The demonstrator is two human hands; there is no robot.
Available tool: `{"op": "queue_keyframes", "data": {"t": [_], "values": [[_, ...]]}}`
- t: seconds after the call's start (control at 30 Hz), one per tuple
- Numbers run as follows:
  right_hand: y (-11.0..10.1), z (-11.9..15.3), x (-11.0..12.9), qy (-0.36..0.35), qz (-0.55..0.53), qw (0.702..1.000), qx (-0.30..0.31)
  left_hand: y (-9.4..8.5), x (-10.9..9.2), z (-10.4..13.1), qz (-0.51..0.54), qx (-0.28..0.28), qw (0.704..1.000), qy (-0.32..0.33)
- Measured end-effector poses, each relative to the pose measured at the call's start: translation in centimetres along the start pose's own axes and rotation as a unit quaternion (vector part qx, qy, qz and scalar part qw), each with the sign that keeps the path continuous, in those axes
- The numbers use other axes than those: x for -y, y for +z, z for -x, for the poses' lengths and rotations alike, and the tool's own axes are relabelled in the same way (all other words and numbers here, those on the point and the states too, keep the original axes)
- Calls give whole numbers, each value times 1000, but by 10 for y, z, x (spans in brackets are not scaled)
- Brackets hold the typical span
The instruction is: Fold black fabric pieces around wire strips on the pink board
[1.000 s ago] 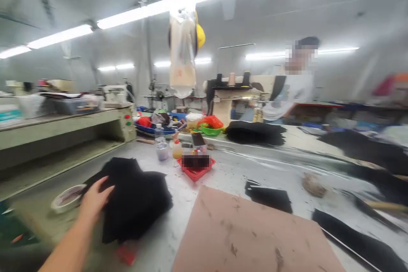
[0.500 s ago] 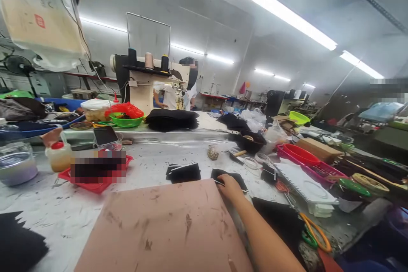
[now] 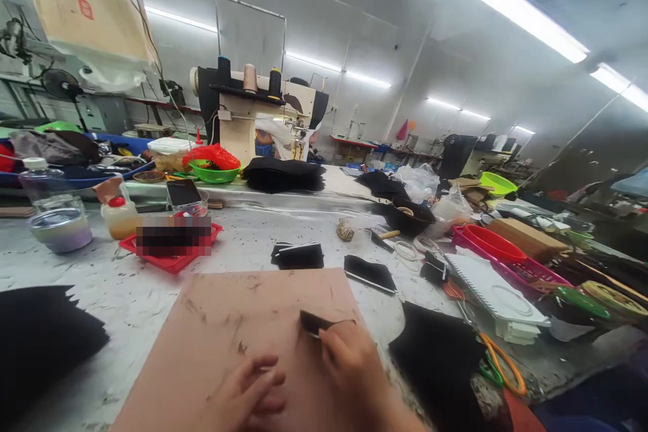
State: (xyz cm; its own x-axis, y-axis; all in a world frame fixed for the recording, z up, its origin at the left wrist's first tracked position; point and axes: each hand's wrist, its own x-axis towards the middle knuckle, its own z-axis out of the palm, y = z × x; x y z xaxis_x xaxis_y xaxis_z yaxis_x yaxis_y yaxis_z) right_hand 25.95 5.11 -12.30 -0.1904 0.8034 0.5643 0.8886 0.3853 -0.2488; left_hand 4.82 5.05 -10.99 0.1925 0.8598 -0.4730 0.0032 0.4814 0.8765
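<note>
My right hand [image 3: 349,358] pinches a small black piece [image 3: 312,322] over the right part of a pinkish board [image 3: 263,304] marked with dark smudges. To its left, my left hand [image 3: 253,388] is over the lower middle of the same board, fingers apart and slightly curled, with nothing between them. Just beyond the board lie two small stacks of black pieces with white edges, one [image 3: 298,256] at its top edge and another [image 3: 370,274] near its right corner. Larger black pieces lie left [image 3: 45,337] and right [image 3: 438,351] of the board.
A red basket [image 3: 172,258], a glue-coloured bottle [image 3: 120,216] and a jar [image 3: 61,229] stand at the left. Orange-handled scissors [image 3: 506,364], a white notebook [image 3: 499,290] and a pink basket [image 3: 536,277] lie at the right. Behind stands a sewing machine [image 3: 237,128].
My right hand has come back from the black stack beyond the board, now holding a small black piece over the board. My left hand has entered view. The camera view has shifted.
</note>
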Motion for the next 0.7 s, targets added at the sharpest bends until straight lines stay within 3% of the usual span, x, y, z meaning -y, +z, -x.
{"op": "queue_keyframes", "data": {"t": [0.07, 0.13, 0.27, 0.5, 0.7], "values": [[-1, 23, 29, -90, 5, 995, -35, 22, -1, -4, -9, 39, 999, -6], [-4, 35, 44, -129, 5, 989, -70, 31, -2, -7, -23, 53, 998, -7], [-8, 39, 46, -114, -40, 990, -66, 28, 0, -6, -52, 65, 997, -3], [-11, 34, 53, -26, -214, 976, 39, 22, 8, 3, -105, 73, 991, 48], [-13, 31, 54, -27, -197, 975, 98, 21, 15, 4, -161, 72, 980, 96]]}}
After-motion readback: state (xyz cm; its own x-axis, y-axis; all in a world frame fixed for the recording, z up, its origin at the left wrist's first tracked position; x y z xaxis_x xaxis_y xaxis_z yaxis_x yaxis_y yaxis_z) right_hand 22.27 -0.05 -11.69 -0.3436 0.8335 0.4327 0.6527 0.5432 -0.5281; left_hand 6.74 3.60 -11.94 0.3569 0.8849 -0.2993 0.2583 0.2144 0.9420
